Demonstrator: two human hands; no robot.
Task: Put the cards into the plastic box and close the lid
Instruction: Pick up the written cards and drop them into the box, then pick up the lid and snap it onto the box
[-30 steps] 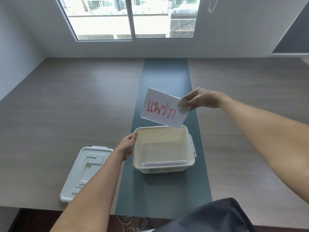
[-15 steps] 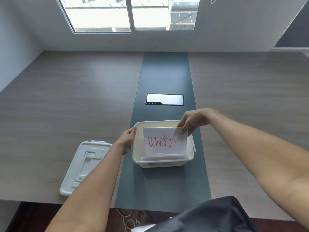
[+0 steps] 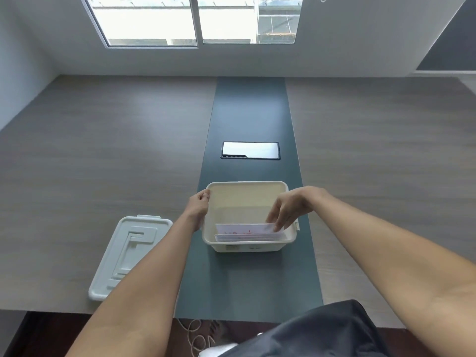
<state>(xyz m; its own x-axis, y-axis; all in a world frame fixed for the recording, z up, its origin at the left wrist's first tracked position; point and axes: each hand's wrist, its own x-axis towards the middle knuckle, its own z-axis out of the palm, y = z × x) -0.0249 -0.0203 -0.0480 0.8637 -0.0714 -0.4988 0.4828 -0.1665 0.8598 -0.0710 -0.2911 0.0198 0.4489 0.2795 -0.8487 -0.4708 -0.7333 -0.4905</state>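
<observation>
A cream plastic box [image 3: 247, 185] stands open on the dark green strip of the table. Several white cards [image 3: 244, 229] lean against its near wall; the front one shows red writing. My right hand [image 3: 289, 208] reaches into the box from the right, and its fingertips pinch the top right edge of that card. My left hand [image 3: 198, 206] grips the box's left rim. The white lid [image 3: 128, 253] lies flat on the table to the left of the box, apart from it.
A glossy black cable hatch [image 3: 250, 150] is set into the green strip [image 3: 247, 112] behind the box. The wooden table [image 3: 103, 150] spreads wide on both sides. Its near edge runs just below the lid. Dark clothing [image 3: 322, 333] fills the bottom.
My right hand has lowered the red-lettered card from above the box down into it, against the other cards. My left hand has stayed on the rim.
</observation>
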